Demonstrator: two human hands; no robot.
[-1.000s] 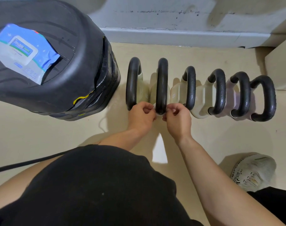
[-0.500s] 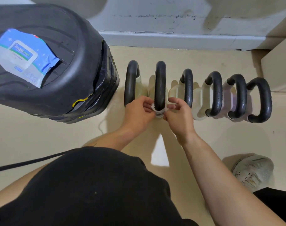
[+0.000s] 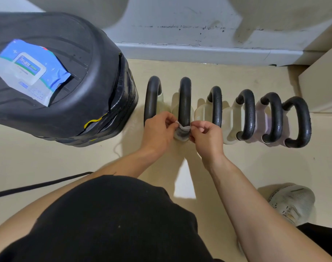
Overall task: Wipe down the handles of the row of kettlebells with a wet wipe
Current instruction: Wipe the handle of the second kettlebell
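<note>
Pinching the two ends of a white wet wipe (image 3: 183, 128), the left hand (image 3: 158, 132) and the right hand (image 3: 206, 138) hold it looped round the near end of the second handle (image 3: 185, 99) from the left in the row of kettlebells (image 3: 231, 120). On each hand the thumb and fingers are curled tight on the wipe, the left hand on the handle's left side and the right hand on its right.

A blue and white pack of wipes (image 3: 27, 72) lies on top of a black tyre (image 3: 82, 103) at the left. Its lid label carries blue and green print, too small to read. A yellow mark shows low on the tyre's side.

Six black handles stand upright side by side over pale bodies on the cream floor (image 3: 48, 159). The first handle (image 3: 152, 99) is just beside the left hand's knuckles, and the third handle (image 3: 217, 106) is just beside the right hand. The tyre stands near the first handle, with a narrow strip of floor between them.

A grey skirting board (image 3: 199, 52) runs behind the row, with a band of bare floor between the two. A pale cabinet (image 3: 322, 87) stands near the last handle (image 3: 301, 121) on the right. A black cable (image 3: 38, 185) crosses the floor at the lower left. A white shoe (image 3: 292, 203) rests at the lower right, well apart from the row. Bare floor lies between the forearms.
</note>
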